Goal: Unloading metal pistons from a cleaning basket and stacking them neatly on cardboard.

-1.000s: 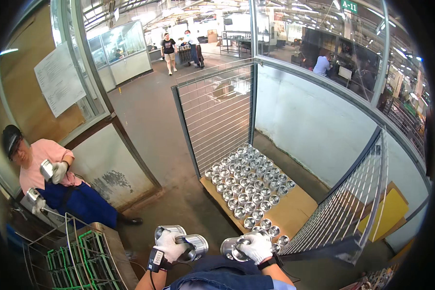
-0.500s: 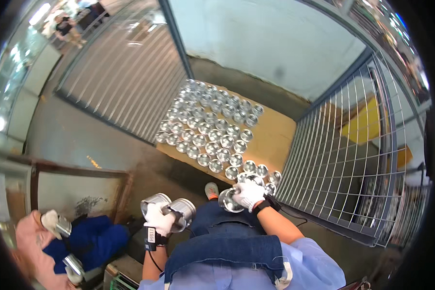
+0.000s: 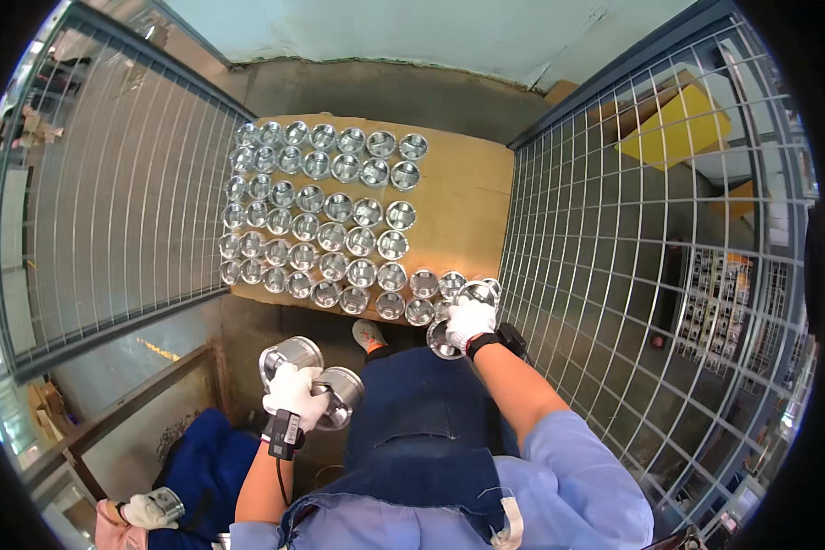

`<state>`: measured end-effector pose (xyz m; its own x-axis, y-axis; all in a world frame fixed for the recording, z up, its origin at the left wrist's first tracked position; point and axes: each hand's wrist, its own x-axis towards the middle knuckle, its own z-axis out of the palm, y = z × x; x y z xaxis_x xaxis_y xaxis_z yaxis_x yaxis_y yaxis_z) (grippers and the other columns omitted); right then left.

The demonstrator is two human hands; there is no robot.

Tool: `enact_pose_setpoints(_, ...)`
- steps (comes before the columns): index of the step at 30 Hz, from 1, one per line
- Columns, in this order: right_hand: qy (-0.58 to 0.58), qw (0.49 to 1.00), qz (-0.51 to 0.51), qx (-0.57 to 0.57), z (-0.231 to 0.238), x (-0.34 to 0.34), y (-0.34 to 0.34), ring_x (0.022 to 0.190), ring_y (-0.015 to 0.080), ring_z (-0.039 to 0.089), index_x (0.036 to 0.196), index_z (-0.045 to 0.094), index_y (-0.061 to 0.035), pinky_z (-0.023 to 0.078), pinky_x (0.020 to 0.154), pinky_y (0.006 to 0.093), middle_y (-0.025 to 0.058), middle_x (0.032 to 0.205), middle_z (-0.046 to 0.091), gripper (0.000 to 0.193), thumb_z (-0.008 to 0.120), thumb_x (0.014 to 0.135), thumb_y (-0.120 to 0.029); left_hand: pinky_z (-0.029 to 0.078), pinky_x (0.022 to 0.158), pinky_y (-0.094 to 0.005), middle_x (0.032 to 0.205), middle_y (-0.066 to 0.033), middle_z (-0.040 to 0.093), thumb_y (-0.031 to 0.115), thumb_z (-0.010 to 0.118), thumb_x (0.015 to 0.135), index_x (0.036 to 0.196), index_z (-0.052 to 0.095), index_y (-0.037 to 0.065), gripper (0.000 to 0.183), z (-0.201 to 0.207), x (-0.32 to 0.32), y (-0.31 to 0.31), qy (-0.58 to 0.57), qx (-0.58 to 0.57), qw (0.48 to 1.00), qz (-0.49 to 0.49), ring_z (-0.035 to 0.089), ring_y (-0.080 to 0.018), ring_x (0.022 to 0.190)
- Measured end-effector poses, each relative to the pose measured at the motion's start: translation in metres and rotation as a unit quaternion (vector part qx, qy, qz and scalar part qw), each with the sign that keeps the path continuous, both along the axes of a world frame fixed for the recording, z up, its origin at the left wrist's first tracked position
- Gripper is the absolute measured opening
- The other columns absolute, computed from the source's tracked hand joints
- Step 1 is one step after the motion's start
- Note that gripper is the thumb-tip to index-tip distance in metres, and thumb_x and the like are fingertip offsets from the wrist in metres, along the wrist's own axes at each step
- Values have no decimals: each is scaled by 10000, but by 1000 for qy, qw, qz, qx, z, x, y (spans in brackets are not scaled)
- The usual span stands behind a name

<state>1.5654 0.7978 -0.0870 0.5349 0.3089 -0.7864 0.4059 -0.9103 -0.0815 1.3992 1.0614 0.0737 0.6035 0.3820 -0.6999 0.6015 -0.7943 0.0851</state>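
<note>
Two silver metal pistons, one (image 3: 289, 353) and another (image 3: 344, 390), sit in the closed, white-gloved fingers of my left hand (image 3: 295, 396), off the cardboard at the lower left. My right hand (image 3: 470, 323), also gloved, closes on a pair of pistons at the cardboard's near right corner. One (image 3: 478, 291) is above the fingers, the other (image 3: 443, 341) hangs by the near edge. My right fingertips are partly hidden. Rows of similar pistons (image 3: 333, 236) stand on the brown cardboard sheet (image 3: 467, 183), the nearest ones close to my right hand.
Wire mesh panels stand on the left (image 3: 128, 202) and right (image 3: 605, 257) of the cardboard. A pale wall (image 3: 412, 32) is behind it. At lower left, a co-worker's gloved hand (image 3: 147, 511) holds a piston (image 3: 167, 502). A yellow box (image 3: 674, 128) shows beyond the right mesh.
My view has swung round, so the cardboard and mesh panels appear straighter. Both hands still hold pistons; my right hand is at the near right corner, its upper piston by the end of the row.
</note>
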Motion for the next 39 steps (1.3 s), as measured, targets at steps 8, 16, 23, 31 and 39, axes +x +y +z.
enact_pose_setpoints(8,-62,997,-4,-50,-102,86,-26,1093,254,576,1103,686,-184,426,912,448,70,1190,580,302,639,840,-324,539,785,-421,929,-85,634,277,716,721,1030,737,192,321,-125,115,-42,-54,-71,967,-239,622,-281,979)
enact_pose_setpoints(16,-80,996,28,0,-211,150,-29,1073,245,573,1194,672,-201,429,906,418,60,1153,586,414,694,797,-314,522,797,-472,931,-192,629,231,546,862,944,657,23,249,-343,219,-85,-130,-210,943,-223,626,-361,898)
enact_pose_setpoints(23,-162,979,70,98,-295,151,-46,1126,257,526,1163,667,-144,394,944,421,84,1272,555,508,750,681,-281,503,899,-458,1029,-192,627,220,480,867,1112,565,23,325,-447,295,-139,-80,-212,954,-196,591,-349,1046)
enact_pose_setpoints(31,-178,965,74,178,-334,140,-30,1157,292,510,1113,682,-120,379,1018,443,112,1292,548,519,768,624,-271,439,1037,-487,1231,-174,560,247,552,861,1237,560,22,438,-532,276,-143,-205,-80,922,-317,476,-398,1257)
enact_pose_setpoints(39,-217,949,-30,229,-288,112,-31,1243,443,444,1279,589,-125,310,1102,575,239,1290,507,584,676,706,-190,331,1114,-544,1410,-235,445,237,495,911,1376,472,17,515,-443,222,-140,-199,-96,891,-396,369,-447,1345)
